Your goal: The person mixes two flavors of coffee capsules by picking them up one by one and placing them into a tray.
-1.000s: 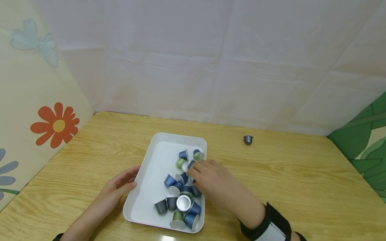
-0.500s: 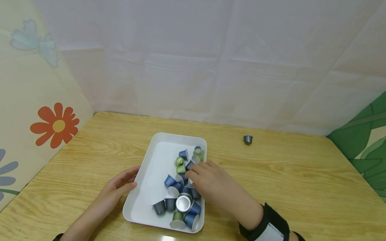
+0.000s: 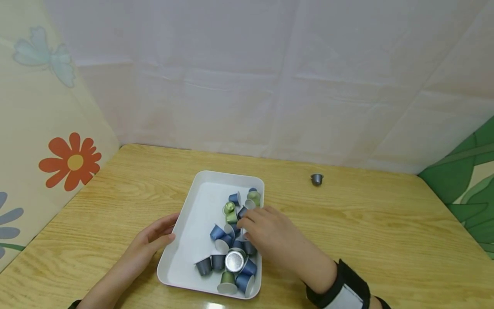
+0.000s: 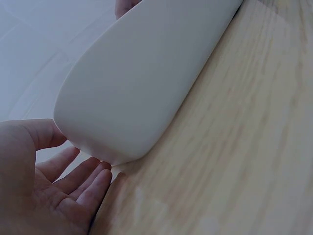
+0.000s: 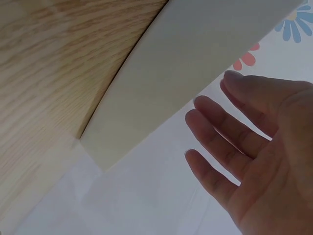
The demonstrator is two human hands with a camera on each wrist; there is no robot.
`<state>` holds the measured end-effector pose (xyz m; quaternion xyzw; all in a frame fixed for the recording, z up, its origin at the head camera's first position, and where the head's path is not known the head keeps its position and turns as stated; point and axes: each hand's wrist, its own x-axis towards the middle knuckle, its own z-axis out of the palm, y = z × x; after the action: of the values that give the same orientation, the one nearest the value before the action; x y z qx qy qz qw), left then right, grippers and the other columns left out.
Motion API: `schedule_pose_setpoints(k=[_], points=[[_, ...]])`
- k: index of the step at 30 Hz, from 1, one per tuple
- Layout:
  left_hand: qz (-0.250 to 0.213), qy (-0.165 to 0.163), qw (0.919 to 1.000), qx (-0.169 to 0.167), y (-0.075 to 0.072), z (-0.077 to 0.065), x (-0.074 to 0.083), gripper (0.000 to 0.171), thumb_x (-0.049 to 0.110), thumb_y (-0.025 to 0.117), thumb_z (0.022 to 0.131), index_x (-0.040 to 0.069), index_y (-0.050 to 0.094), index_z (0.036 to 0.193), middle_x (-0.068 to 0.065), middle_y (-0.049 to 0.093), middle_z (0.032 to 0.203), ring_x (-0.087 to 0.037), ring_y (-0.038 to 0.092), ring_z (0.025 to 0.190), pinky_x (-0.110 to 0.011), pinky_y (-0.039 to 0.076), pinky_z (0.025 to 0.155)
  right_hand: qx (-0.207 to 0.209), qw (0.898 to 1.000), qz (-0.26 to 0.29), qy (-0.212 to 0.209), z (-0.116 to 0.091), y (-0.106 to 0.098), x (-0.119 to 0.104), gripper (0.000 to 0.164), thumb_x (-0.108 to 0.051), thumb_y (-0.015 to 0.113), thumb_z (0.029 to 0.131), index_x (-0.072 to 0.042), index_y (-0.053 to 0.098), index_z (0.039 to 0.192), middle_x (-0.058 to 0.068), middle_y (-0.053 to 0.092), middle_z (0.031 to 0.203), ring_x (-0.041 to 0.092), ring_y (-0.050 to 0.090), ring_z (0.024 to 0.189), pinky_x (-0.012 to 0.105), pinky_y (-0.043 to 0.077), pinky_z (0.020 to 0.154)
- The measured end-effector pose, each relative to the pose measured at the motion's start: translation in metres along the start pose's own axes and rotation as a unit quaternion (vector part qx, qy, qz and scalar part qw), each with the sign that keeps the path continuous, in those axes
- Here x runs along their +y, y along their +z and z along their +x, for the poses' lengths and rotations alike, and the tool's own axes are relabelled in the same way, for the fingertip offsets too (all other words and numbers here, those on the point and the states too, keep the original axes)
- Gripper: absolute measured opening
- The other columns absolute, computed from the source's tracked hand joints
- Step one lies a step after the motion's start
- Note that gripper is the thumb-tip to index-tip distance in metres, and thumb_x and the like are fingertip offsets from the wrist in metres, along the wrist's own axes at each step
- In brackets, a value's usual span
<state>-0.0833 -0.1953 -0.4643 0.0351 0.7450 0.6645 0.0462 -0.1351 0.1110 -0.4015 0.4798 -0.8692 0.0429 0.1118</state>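
Coffee capsules lie in a heap along the right half of a white tray [image 3: 181, 257] in the head view. Among them are a green capsule [image 3: 227, 279], a blue capsule [image 3: 217, 232], a dark grey capsule [image 3: 203, 266] and a silver-lidded capsule [image 3: 234, 261]. My left hand [image 3: 148, 240] touches the tray's left side, thumb at the rim and fingers against the outer wall [image 4: 112, 98]. Over the right rim reaches my right hand [image 3: 274, 236], its fingers loosely bent above the capsules. In the right wrist view nothing shows between these fingers; the capsules are hidden there behind the tray wall.
One dark capsule [image 3: 317, 179] stands apart on the wooden table [image 3: 366, 214], to the right behind the tray. A white cloth [image 3: 278, 86] hangs along the table's back edge. Printed panels with a red flower [image 3: 75, 161] and green leaves [image 3: 471, 193] flank the table.
Over the first half second, green capsules near the tray's middle right shifted into clearer view and the grey ones slid slightly left. My right hand drew back slightly. The left hand stays put.
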Motion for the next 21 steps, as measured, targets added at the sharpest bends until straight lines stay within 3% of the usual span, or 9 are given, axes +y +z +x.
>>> schedule_pose_setpoints(k=[13,21], points=[[-0.001,-0.004,1.0000,-0.001,0.000,0.000,0.000,0.051,0.009,0.056,0.099,-0.007,0.042,0.145,-0.026,0.050,0.141,-0.001,0.056,0.114,-0.022,0.050,0.088,0.074,0.997,-0.012,-0.009,0.001,0.006,0.029,0.029,-0.006,0.079,0.083,-0.007,0.067,0.110,0.009,0.065,0.112,0.025,0.063,0.104,0.041,0.052,0.090],[-0.001,0.000,1.0000,0.003,0.001,0.000,0.000,0.050,0.009,0.056,0.099,-0.006,0.043,0.145,-0.025,0.049,0.142,0.000,0.055,0.115,-0.020,0.048,0.090,0.104,0.994,-0.015,0.032,-0.006,0.007,0.055,0.031,-0.001,0.079,0.081,-0.005,0.067,0.109,0.010,0.065,0.110,0.027,0.063,0.099,0.042,0.052,0.085]])
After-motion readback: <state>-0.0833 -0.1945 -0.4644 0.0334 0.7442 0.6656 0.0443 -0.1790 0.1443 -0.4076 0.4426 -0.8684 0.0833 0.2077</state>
